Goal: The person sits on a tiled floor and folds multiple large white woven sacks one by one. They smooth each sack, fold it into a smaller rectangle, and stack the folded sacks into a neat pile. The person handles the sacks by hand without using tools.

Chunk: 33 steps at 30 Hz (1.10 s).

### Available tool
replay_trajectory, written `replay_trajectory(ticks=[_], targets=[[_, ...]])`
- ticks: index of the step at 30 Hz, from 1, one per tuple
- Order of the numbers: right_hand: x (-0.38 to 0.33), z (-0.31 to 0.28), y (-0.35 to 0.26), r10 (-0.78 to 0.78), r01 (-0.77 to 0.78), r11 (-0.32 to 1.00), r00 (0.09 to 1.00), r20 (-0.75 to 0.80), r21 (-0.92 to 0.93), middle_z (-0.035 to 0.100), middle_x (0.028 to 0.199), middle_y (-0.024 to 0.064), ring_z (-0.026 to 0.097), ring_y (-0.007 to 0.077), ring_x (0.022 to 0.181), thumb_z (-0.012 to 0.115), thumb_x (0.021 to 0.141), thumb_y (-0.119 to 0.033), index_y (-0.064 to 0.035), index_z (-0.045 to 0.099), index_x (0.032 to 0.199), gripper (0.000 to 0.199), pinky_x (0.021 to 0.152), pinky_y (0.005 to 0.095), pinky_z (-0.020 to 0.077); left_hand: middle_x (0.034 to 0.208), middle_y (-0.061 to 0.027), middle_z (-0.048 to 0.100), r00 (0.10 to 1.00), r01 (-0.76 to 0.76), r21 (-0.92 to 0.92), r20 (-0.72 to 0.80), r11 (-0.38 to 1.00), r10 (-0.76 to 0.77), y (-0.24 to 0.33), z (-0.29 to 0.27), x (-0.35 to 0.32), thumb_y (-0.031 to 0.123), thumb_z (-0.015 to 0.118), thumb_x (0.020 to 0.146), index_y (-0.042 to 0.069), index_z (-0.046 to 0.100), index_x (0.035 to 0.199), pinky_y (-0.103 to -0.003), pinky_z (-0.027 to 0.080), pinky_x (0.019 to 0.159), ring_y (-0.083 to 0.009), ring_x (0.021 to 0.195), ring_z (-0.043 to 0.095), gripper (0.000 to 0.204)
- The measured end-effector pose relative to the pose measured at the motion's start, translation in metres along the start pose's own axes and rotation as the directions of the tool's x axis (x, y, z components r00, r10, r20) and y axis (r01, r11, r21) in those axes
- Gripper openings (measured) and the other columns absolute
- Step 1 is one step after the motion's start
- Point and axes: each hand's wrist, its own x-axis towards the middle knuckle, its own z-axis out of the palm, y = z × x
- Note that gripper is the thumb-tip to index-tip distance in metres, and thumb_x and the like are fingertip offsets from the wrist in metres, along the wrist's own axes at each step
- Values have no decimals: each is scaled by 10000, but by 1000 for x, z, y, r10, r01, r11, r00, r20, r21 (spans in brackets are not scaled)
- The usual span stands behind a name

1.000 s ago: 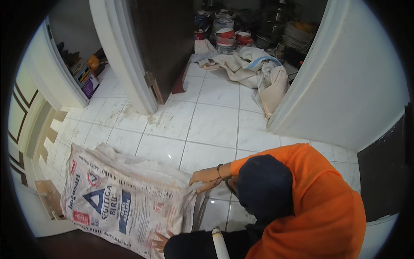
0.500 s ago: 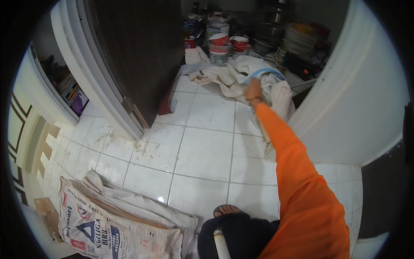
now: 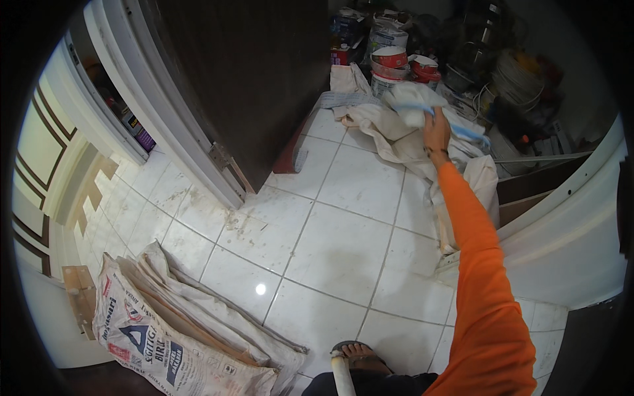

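Head view, right hand (image 3: pixel 436 134) now lifting white cloth (image 3: pixel 411 105), sacks (image 3: pixel 178 330) unmoved

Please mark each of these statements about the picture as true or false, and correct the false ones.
1. The right hand grips a white cloth. True.
2. The flat sacks lie on the floor at the lower left. True.
3. The floor is covered with green carpet. False: it has white tiles.
4. The sleeve on the outstretched arm is blue. False: it is orange.
5. Paint buckets stand at the far end, beyond the pile of cloths. True.
6. The left hand holds a bucket. False: no left hand is in view.
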Motion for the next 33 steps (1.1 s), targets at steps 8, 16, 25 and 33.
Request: replay_trajectory(ticks=[8,16,25,33], targets=[[73,-127,-292,-284,308,567,944,-170,764,653,853,24,560,61,746,668,940,-189,-64,647,1047,166,641,225,455,971,-191,651,886,-391,-261,-365,883,285,67,-34,154,-77,598,816,-73,601,1047,-365,473,877,-338,923,636,231],[-173,-200,-387,-978,162,179,138,157,971,612,847,92,646,278,766,726,836,-247,-180,591,1316,503,743,393,539,1345,-205,537,963,265,-813,196,-518,184,202,-7,186,605,432,971,9,385,1441,-452,523,954,-305,1169,592,761],[-329,-133,-351,-745,-775,397,41,666,491,684,936,83,655,154,842,604,960,-211,-30,640,1157,270,778,300,520,1018,-139,669,637,734,-559,764,-387,105,96,119,126,165,510,918,-39,552,1191,-372,583,799,-235,860,675,344],[-438,6,-323,-346,-406,872,-113,931,275,681,1064,202,657,265,964,625,900,-347,11,528,1313,555,832,359,519,920,-127,664,740,664,-730,673,-159,-1,127,100,143,1,522,766,-70,604,1015,-314,586,702,-212,766,673,272]])
